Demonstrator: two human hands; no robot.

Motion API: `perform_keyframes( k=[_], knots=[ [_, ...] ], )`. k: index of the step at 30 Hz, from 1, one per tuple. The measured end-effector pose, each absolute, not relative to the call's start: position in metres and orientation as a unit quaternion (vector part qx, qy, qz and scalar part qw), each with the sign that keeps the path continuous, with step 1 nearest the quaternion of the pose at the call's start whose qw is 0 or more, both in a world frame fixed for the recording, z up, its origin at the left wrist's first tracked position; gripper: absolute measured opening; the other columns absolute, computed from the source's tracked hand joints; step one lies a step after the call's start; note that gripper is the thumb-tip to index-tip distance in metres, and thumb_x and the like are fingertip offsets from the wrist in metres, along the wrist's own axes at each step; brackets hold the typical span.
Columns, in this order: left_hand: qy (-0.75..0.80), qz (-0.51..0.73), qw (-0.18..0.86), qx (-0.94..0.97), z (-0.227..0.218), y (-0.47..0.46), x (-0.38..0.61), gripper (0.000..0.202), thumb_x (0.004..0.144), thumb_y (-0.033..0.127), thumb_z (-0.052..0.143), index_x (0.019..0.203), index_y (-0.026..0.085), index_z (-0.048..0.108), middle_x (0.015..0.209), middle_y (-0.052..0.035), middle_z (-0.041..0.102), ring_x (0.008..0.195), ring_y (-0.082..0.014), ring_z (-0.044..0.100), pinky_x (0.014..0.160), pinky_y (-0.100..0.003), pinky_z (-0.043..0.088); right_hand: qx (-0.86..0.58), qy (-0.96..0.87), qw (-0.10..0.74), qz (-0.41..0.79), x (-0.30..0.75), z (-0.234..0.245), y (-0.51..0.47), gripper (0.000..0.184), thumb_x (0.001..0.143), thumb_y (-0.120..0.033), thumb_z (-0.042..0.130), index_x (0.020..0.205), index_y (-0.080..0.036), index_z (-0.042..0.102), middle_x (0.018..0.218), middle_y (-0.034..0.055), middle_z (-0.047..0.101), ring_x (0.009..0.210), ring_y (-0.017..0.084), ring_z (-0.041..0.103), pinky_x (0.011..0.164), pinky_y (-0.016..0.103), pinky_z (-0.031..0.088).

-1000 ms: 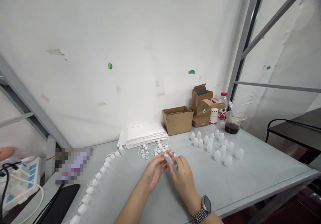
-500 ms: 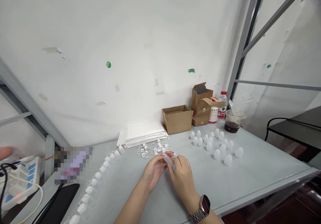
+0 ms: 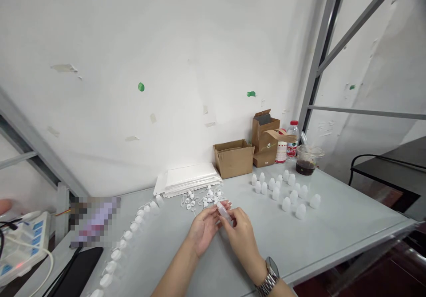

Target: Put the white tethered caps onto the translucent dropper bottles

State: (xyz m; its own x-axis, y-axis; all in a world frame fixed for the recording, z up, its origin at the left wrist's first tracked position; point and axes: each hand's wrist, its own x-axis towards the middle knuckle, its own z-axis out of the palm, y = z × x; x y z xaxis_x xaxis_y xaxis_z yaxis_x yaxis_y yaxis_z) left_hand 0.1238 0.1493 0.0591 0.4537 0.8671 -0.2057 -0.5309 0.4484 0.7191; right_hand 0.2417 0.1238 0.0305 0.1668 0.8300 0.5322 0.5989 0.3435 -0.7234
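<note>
The fingers [image 3: 214, 212] of my left hand [image 3: 203, 228] and those of my right hand [image 3: 241, 237] are closed together on a small translucent bottle [image 3: 224, 211]. It sits tilted between the two sets of fingertips, held just above the desk [image 3: 333, 230] in front of me. A metal-banded watch [image 3: 271, 272] sits on my right wrist.

Just beyond the bottle lies a loose scatter of small white caps [image 3: 201, 197]. To my left, a curving line of white bottles [image 3: 128, 234] runs along the desk towards its near edge. To my right, well apart from my hands, a cluster of capped white bottles [image 3: 286, 190] stands upright.

Behind the caps, a stack of white sheets [image 3: 189, 179] lies against the wall, with an open cardboard box [image 3: 234, 157] beside it and a taller cardboard box [image 3: 264, 135] further right. A drinks bottle with a red cap [image 3: 293, 136] stands next to that, and a clear cup of dark liquid [image 3: 305, 160] stands nearer the desk's right corner.

At the far left a power strip [image 3: 20, 248] rests beside a flat black object [image 3: 80, 270].
</note>
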Motion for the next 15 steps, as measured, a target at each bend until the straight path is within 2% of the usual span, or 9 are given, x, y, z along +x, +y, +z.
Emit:
perform_keyframes(
  k=[8,15],
  knots=[
    [0.29,0.431,0.814,0.258,0.061,0.148,0.127,0.029,0.075,0.021,0.048,0.097,0.01,0.065,0.104,-0.0118,0.066,0.107,-0.0219,0.053,0.094,-0.032,0.034,-0.563,-0.55,0.541,0.297,0.241,0.033,0.126,0.024,0.072,-0.041,0.06,0.064,-0.018,0.057,0.065,0.0015,0.057,0.059,0.016,0.049,0.055,0.026,0.038],
    [0.286,0.443,0.816,0.236,0.061,0.148,0.129,0.028,0.074,0.02,0.049,0.094,0.01,0.065,0.106,-0.0123,0.065,0.107,-0.0215,0.053,0.092,-0.03,0.036,-0.505,-0.482,0.547,0.462,0.241,0.046,0.128,0.04,0.061,-0.054,0.064,0.063,-0.014,0.062,0.059,0.0028,0.059,0.058,0.016,0.049,0.054,0.026,0.038]
  ],
)
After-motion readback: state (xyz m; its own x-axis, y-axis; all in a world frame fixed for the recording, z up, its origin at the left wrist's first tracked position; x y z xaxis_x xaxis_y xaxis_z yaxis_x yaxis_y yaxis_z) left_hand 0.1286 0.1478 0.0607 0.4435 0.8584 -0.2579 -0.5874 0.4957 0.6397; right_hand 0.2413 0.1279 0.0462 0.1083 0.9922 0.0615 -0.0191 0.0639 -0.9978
